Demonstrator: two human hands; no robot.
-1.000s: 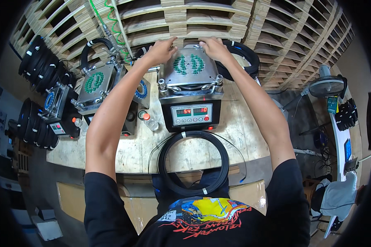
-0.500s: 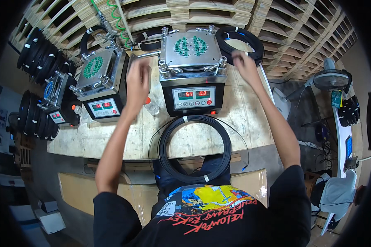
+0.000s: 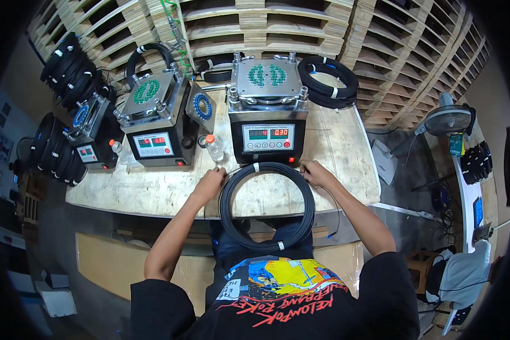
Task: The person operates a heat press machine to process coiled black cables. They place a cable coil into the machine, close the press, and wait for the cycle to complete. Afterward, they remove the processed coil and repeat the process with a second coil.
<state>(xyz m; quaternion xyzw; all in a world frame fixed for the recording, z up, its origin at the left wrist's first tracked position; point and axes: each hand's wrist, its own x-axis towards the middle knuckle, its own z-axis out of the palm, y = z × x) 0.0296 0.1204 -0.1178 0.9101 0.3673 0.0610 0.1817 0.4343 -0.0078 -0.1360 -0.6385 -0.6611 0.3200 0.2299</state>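
A coil of black cable (image 3: 225,205), bound with white tape, leans over the table's front edge against my lap. My left hand (image 3: 211,183) is closed at the coil's upper left, its fingertips pinching the loose cable there. At the upper right, my right hand (image 3: 317,173) is closed on the other loose length, which hangs past the table edge to a blue-tipped end (image 3: 330,236). Just behind the coil stands a polishing machine (image 3: 269,156) with a lit red display and a metal top plate (image 3: 266,89) carrying green fittings.
Two similar machines (image 3: 153,127) (image 3: 89,133) stand to the left. A clear bottle with an orange cap (image 3: 214,150) and a round blue-ringed plate (image 3: 203,107) are between machines. Another black coil (image 3: 330,85) lies at the back right. Wooden pallets (image 3: 300,28) rise behind the table (image 3: 345,147).
Both hands have come down from beside the middle machine's top to the coil's upper sides and closed on the loose cable. The view has shifted slightly; the machine's display reading differs.
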